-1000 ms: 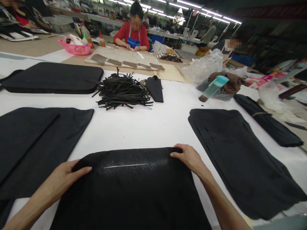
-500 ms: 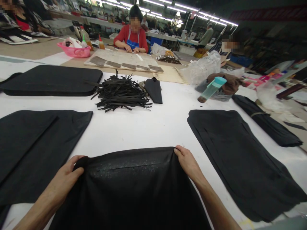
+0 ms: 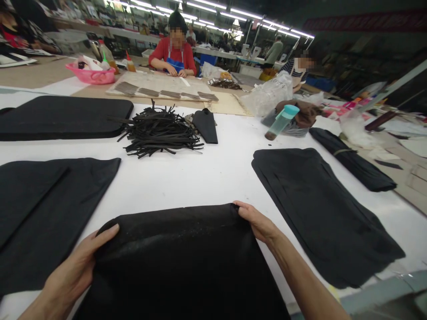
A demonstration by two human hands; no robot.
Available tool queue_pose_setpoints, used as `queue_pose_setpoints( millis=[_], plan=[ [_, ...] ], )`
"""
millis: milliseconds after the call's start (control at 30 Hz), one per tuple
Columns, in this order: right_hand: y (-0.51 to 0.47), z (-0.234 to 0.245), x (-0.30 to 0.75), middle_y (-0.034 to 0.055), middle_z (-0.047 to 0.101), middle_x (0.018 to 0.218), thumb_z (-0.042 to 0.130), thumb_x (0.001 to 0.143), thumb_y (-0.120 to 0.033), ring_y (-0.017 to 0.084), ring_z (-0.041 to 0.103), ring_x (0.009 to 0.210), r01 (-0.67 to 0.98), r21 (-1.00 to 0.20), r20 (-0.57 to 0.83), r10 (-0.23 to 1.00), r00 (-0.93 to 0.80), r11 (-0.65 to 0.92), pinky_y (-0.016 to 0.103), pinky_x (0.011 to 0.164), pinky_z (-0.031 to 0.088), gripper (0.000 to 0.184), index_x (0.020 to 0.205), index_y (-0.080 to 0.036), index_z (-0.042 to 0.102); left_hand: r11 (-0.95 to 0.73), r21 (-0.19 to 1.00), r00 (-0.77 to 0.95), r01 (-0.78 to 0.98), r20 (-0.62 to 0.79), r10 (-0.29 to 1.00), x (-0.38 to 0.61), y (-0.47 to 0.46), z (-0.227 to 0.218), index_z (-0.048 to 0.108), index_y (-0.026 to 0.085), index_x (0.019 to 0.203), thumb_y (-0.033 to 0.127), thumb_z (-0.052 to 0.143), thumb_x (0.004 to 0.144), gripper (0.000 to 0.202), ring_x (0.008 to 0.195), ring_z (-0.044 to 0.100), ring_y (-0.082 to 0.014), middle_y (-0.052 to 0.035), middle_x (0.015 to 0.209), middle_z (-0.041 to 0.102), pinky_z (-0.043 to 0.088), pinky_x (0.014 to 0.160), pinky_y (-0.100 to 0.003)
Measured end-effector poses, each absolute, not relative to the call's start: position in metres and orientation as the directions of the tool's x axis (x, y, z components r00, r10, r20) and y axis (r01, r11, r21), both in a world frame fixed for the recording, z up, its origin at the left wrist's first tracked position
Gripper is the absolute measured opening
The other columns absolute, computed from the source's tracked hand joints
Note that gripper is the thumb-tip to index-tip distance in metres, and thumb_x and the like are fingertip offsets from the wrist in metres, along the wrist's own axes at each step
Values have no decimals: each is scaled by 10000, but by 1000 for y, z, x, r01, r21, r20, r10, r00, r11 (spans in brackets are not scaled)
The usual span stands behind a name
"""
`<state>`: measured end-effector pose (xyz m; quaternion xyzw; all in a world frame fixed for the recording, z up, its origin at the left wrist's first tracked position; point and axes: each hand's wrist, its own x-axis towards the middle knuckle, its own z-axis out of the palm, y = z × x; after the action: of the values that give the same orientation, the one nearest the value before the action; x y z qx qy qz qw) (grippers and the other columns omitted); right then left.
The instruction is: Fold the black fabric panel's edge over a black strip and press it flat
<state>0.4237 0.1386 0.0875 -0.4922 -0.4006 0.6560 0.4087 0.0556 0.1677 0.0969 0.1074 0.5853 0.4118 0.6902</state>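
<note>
A wide piece of black fabric (image 3: 187, 262) hangs taut between my hands at the near side of the table. My left hand (image 3: 75, 262) grips its left edge, thumb on top and the other fingers hidden behind the cloth. At the upper right corner my right hand (image 3: 255, 220) pinches the fabric between thumb and fingers. Left of me lie black fabric pieces (image 3: 43, 209), and a stack of black fabric (image 3: 320, 209) is on the right.
Beyond the cloth are a pile of black strips (image 3: 163, 131), a thick black padded slab (image 3: 66, 116), a bottle with a turquoise cap (image 3: 282, 122) and a rolled black bundle (image 3: 353, 158). A person in red (image 3: 173, 55) sits across the white table (image 3: 187, 182).
My left thumb now lies flatter and straighter across the fabric's top edge. The cloth looks smoother near the left corner, and the whole view has shifted slightly.
</note>
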Motion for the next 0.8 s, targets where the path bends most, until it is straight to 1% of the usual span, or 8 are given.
queue_pose_setpoints(
  millis=[67, 133, 200, 300, 400, 567, 700, 800],
  plan=[
    [140, 91, 429, 25, 597, 846, 765, 606, -431, 181, 565, 775, -195, -897, -332, 897, -294, -396, 284, 702, 440, 452, 927, -177, 575, 663, 602, 41, -445, -726, 687, 53, 168, 93, 581, 114, 1126, 52, 605, 730, 402, 702, 651, -178, -29, 812, 697, 552, 710, -346],
    [142, 94, 434, 36, 611, 899, 798, 556, -293, 188, 576, 820, -220, -872, -338, 863, -376, -438, 285, 732, 446, 485, 972, -171, 581, 660, 616, 20, -431, -724, 689, 49, 169, 88, 576, 115, 1129, 92, 606, 762, 369, 706, 653, -175, -29, 810, 697, 550, 722, -349],
    [143, 95, 437, 39, 620, 909, 779, 554, -174, 188, 581, 836, -234, -855, -338, 841, -423, -462, 294, 760, 450, 469, 982, -162, 587, 650, 638, -9, -412, -717, 697, 48, 170, 84, 582, 121, 1120, 118, 599, 781, 339, 711, 654, -176, -31, 817, 696, 549, 723, -354],
    [144, 94, 440, 32, 627, 909, 732, 586, -88, 168, 587, 828, -268, -845, -323, 842, -433, -463, 283, 776, 453, 433, 991, -157, 593, 619, 693, -82, -370, -687, 722, 47, 173, 79, 596, 139, 1099, 101, 606, 759, 342, 711, 652, -190, -39, 840, 695, 554, 694, -374],
    [145, 91, 440, 33, 634, 919, 703, 618, -67, 157, 596, 832, -311, -833, -308, 852, -424, -457, 255, 757, 461, 445, 1038, -155, 587, 607, 715, -116, -348, -675, 729, 47, 176, 75, 603, 151, 1090, 91, 627, 728, 367, 693, 648, -198, -40, 830, 695, 555, 673, -387],
    [148, 85, 437, 57, 647, 915, 710, 615, -83, 157, 617, 795, -363, -805, -286, 843, -456, -470, 239, 710, 480, 508, 1101, -132, 572, 622, 700, -120, -350, -692, 711, 45, 176, 69, 595, 150, 1099, 116, 624, 740, 362, 644, 640, -180, -22, 773, 690, 556, 660, -370],
    [143, 85, 442, 68, 652, 887, 718, 611, -90, 149, 624, 746, -382, -776, -305, 829, -469, -502, 225, 670, 489, 515, 1104, -108, 570, 651, 680, -76, -338, -709, 701, 43, 181, 65, 606, 159, 1075, 119, 630, 733, 346, 676, 646, -192, -18, 795, 692, 552, 667, -375],
    [136, 89, 444, 55, 645, 866, 746, 611, -108, 138, 618, 717, -380, -775, -313, 829, -464, -505, 215, 645, 490, 506, 1087, -107, 573, 649, 677, -54, -346, -705, 707, 48, 189, 64, 597, 162, 1087, 122, 648, 717, 376, 724, 649, -201, -11, 807, 693, 547, 691, -354]
  ],
)
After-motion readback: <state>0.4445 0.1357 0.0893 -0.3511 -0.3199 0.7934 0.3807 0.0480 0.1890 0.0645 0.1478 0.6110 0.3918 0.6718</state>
